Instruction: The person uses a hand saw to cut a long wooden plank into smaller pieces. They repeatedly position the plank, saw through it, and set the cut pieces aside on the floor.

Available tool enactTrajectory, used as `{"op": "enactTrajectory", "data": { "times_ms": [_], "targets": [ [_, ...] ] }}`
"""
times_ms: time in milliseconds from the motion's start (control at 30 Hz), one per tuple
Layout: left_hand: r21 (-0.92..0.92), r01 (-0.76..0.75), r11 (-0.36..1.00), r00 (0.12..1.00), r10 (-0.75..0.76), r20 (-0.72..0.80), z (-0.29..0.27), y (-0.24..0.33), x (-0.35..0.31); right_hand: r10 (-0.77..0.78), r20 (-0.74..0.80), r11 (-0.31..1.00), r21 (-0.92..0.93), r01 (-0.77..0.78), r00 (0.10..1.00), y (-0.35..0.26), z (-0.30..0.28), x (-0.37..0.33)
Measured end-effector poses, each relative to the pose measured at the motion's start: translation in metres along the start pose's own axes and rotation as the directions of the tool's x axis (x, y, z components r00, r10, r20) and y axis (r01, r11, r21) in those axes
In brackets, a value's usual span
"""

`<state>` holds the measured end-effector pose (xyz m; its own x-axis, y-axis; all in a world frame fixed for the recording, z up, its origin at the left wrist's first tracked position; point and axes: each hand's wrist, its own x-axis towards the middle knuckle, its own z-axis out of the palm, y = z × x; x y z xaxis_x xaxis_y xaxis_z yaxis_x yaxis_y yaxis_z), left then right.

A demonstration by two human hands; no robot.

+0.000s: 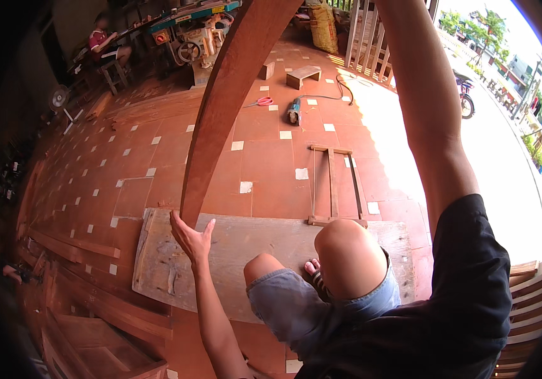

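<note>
A long, curved reddish-brown wooden board (220, 107) rises from the low plank in front of me past the top of the picture. My left hand (193, 240) cups its lower end, with the thumb spread on the right side and the fingers at the left edge. My right arm reaches up along the right, and the hand is beyond the upper edge. Under the board's lower end lies a wide, worn wooden plank (220, 271), with my knees above it. A wooden frame saw (333, 183) lies just past the plank, touching or close to its far edge.
Farther out on the tiled floor are a corded blue power tool (294, 112), red-handled scissors (262, 101) and a small wooden stool (303, 76). Timber pieces (106, 297) are heaped at left. A woodworking machine (201, 44), a fan (59, 98) and a seated person (108, 44) are behind.
</note>
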<state>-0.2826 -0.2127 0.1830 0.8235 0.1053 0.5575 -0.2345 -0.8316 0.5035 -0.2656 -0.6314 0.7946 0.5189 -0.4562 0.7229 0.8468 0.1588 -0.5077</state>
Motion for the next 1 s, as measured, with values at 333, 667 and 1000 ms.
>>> {"op": "enactTrajectory", "data": {
  "times_ms": [333, 667, 1000],
  "targets": [
    [0.297, -0.078, 0.952, 0.97, 0.142, -0.198, -0.114, -0.114, -0.17, 0.488, -0.292, 0.868, 0.066, -0.492, 0.822, 0.209, -0.141, -0.101],
    [0.438, 0.143, 0.888, 0.978, -0.196, 0.078, -0.202, -0.059, -0.354, 0.839, -0.53, 0.196, 0.087, -0.977, 0.121, 0.467, -0.254, -0.352],
    [0.504, 0.378, 0.777, 0.833, -0.523, 0.181, -0.183, 0.01, -0.332, 0.883, -0.441, -0.18, 0.004, -0.984, -0.164, 0.624, -0.267, -0.479]
  ]
}}
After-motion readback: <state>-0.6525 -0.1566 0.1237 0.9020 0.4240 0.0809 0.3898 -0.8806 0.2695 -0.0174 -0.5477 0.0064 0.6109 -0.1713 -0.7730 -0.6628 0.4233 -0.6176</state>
